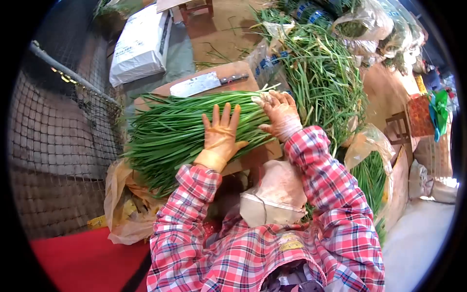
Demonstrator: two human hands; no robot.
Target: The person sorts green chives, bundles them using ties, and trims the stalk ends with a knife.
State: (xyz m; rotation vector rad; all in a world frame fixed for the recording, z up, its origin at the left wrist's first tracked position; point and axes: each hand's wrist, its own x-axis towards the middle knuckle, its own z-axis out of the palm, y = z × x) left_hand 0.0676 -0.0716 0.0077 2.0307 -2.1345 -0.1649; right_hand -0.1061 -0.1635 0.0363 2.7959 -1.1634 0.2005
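Observation:
A thick bundle of long green stalks (165, 126) lies across a wooden board (243, 73), its leafy ends to the left and pale ends to the right. My left hand (221, 134), in a thin yellowish glove, rests flat on the middle of the bundle with its fingers spread. At the pale ends, my right hand (282, 114), also gloved, touches the stalks with its fingers apart and its palm down. Behind the bundle, a cleaver (197, 84) with a dark handle lies flat on the board.
Loose green stalks (321, 78) are heaped at the right. A plastic bag (116, 209) hangs at the lower left, and another bag (365, 146) holds greens at the right. A white package (138, 46) lies at the back left, near a net (63, 131).

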